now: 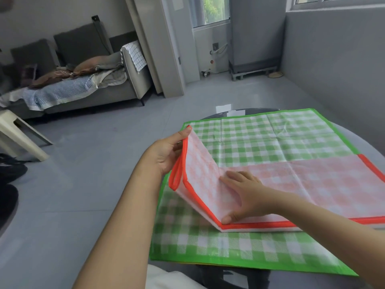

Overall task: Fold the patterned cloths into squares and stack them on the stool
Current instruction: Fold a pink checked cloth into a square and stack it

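Folding the orange checked cloth (291, 184) upon the green checked cloth (270, 138) on the table (370, 142): my left hand (166, 152) pinches its raised edge, right hand (243, 195) fingers (229, 176) spread flat at the crease; next I must bring the edges together evenly.

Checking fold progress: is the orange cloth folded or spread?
Partly folded: orange cloth doubled, its left end lifted by the left hand.

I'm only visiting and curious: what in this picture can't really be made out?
- Head view: the orange-bordered checked cloth runs off the right edge.
- The dark round table lies mostly under the green-bordered checked cloth.
- The beige plastic stool is cut by the left edge.
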A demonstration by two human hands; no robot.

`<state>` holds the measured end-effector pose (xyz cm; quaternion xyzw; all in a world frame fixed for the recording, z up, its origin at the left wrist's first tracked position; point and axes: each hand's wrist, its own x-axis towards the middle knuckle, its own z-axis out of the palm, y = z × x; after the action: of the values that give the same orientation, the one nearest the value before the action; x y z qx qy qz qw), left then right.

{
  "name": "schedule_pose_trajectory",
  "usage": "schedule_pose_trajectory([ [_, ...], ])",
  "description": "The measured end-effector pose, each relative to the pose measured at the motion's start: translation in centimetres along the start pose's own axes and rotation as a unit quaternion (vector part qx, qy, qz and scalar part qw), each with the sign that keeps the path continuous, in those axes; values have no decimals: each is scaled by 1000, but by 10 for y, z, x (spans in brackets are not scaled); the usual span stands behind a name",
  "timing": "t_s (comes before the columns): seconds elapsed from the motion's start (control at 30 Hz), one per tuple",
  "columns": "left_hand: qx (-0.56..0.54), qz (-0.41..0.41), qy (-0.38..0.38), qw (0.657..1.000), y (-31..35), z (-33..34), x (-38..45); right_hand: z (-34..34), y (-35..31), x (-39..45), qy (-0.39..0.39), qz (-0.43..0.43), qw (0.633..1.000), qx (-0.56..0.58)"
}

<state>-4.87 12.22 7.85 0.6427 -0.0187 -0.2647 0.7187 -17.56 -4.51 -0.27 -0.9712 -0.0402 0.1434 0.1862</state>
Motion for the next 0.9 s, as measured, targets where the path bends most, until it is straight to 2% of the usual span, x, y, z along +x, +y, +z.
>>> schedule_pose_trajectory([
  [0.17, -18, 27, -10, 999, -3, 39, 3, -22, 18, -24, 16, 17, 995, 96],
  [0.3, 29, 57, -34, 997, -13, 75, 4, -42, 43, -55, 53, 65, 974, 209],
  [0.43, 96, 91, -23, 991, -31, 115, 2, -49, 65, -82, 92, 107, 920, 366],
  [0.6, 192, 120, -3, 974, -67, 151, 7, -42, 65, -101, 98, 135, 857, 488],
  [0.67, 242, 114, -4, 964, -80, 160, 10, -36, 62, -105, 108, 149, 853, 488],
  [0.83, 310, 99, -8, 945, -107, 168, 13, -11, 57, -104, 151, 204, 910, 329],
  [0.9, 311, 99, -13, 945, -113, 169, 15, -2, 57, -102, 172, 203, 918, 294],
])
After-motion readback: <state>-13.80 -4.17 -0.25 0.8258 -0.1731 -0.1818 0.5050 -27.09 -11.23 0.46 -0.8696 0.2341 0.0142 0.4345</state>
